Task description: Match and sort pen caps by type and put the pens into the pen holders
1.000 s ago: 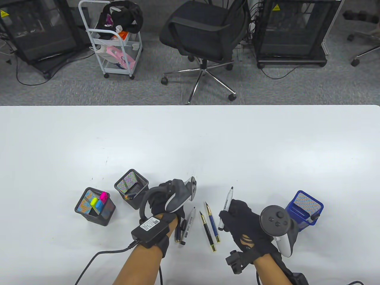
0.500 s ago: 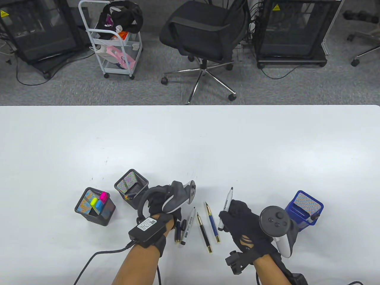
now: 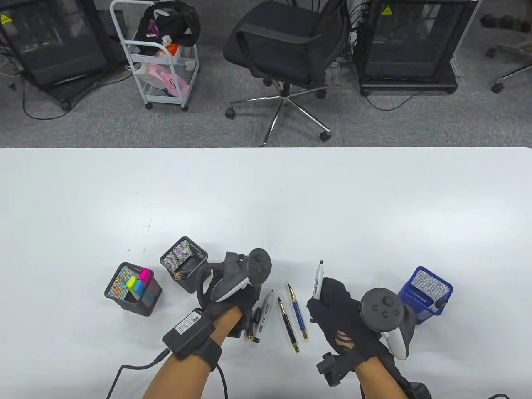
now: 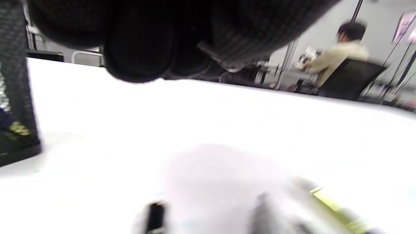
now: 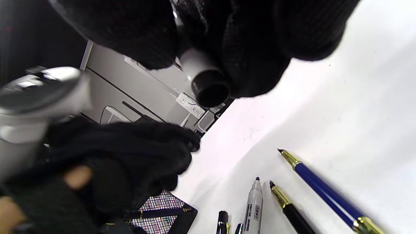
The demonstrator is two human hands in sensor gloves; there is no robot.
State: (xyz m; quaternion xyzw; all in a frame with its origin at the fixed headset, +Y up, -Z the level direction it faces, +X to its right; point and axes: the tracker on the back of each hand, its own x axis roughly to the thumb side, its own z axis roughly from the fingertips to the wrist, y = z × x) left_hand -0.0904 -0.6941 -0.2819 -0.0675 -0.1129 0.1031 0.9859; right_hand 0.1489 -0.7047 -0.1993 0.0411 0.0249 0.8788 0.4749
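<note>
My right hand point(image 3: 332, 300) grips an uncapped grey marker point(image 3: 318, 281) with its black tip pointing away from me; its butt end point(image 5: 208, 85) pokes out between the fingers. My left hand point(image 3: 240, 302) hovers low just left of a second grey marker point(image 3: 264, 316), beside two loose caps point(image 3: 250, 328). Its fingers point(image 4: 139, 42) are curled, and what they hold, if anything, is hidden. A black pen point(image 3: 288, 325) and a blue pen point(image 3: 297, 311), both uncapped, lie between the hands.
Three mesh holders stand near the front edge: a black one point(image 3: 120, 286) with highlighters, a second black one point(image 3: 184, 262), and a blue one point(image 3: 428, 291) at the right holding a marker. A person point(image 4: 334, 55) sits far off in the room.
My left hand has drawn back toward me and rolled, so its tracker now faces up. The right hand tilted its marker slightly more upright.
</note>
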